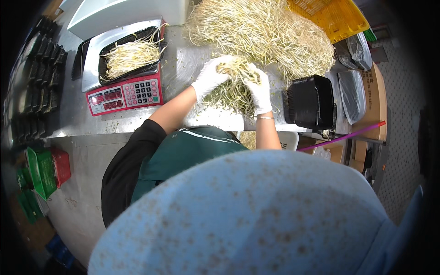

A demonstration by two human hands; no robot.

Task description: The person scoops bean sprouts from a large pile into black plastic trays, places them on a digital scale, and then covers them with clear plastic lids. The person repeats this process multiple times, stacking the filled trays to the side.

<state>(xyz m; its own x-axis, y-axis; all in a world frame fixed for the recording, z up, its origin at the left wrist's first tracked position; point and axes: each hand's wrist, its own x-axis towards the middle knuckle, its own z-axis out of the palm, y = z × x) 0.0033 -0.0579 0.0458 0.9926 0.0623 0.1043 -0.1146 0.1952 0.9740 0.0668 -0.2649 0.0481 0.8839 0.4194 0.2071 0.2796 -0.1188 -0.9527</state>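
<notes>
Both my hands wear white gloves and grip one clump of bean sprouts (pixel 236 68) between them, over the metal table (pixel 176 68). My left hand (pixel 212 76) closes on the clump's left side; my right hand (pixel 258 91) has its right side. Below them lies a smaller heap of loose sprouts and greenish bits (pixel 231 97). Just beyond my hands spreads a large pile of bean sprouts (pixel 266 34). To the left, a black tray (pixel 107 72) of sprouts rests on a red digital scale (pixel 120 97).
Nested black trays (pixel 311 101) stand right of my hands, near the table edge. A yellow crate (pixel 337 20) is at the far right, a white bin (pixel 121 18) at the far left. Many filled black trays (pixel 39 82) are stacked at left. Cardboard (pixel 375 98) stands at right.
</notes>
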